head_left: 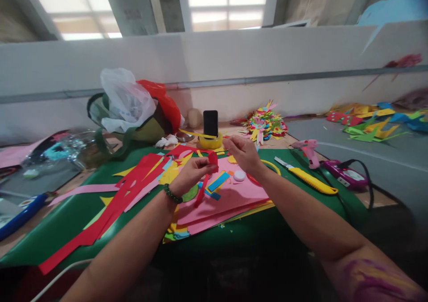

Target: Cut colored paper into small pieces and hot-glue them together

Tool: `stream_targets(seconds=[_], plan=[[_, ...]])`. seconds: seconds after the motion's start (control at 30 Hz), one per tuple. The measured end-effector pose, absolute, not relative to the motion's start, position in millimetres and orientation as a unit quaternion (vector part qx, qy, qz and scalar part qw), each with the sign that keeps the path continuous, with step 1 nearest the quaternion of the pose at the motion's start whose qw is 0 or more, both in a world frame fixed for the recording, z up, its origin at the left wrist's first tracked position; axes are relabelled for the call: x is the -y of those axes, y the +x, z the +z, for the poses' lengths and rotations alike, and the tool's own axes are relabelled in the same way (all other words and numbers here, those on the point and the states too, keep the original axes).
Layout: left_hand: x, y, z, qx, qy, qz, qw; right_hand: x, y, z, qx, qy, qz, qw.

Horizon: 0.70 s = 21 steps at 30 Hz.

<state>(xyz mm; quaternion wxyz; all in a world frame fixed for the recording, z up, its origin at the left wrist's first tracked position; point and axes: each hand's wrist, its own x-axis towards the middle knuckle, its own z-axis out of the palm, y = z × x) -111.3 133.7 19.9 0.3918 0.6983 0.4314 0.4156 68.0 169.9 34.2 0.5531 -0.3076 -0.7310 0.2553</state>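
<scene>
Thumb and fingers of my left hand point(193, 173) pinch a red strip point(212, 161), whose tail seems to hang over the stack of pink sheets point(230, 199). A dark bead bracelet point(173, 194) circles that wrist. My right hand point(243, 153) is raised over the far side of the stack, fingers pressed together. A small red bit shows near its fingertips, but what it grips is unclear. Short blue strips point(218, 182) and a white round piece point(239, 175) lie on the pink sheets between my hands.
A yellow utility knife point(312, 180), a pink glue gun point(310, 154) and a purple device with a cord point(346, 175) lie to the right. Red strips point(133, 181) spread across the green mat point(133, 217). A phone point(210, 124) stands behind, near colourful paper flowers point(264, 124) and a bag point(147, 124).
</scene>
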Motion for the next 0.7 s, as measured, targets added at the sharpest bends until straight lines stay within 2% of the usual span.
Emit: stream_targets(seconds=[0.07,0.17,0.27,0.4,0.53,0.63,0.7], plan=[[-134,-110,19,-0.475,0.724,0.432,0.251,-167,66,31,0.750,-0.314,0.232,0.534],[-133,-109,16,-0.526,0.748,0.403,0.043,-165,61,24,0.789,-0.299,0.261,0.469],[-132,-109,15,-0.544,0.763,0.342,-0.059,-170,58,19,0.802,-0.275,0.314,0.427],[-128,-108,18,-0.549,0.775,0.296,-0.107,-173,57,19,0.787,-0.267,0.363,0.422],[-125,-104,20,-0.550,0.777,0.286,-0.113,-170,55,20,0.780,-0.296,0.356,0.422],[-124,-101,20,-0.540,0.772,0.328,-0.074,-169,54,20,0.773,-0.305,0.359,0.424],[-124,-101,20,-0.525,0.765,0.373,0.000,-171,57,22,0.763,-0.297,0.395,0.417]])
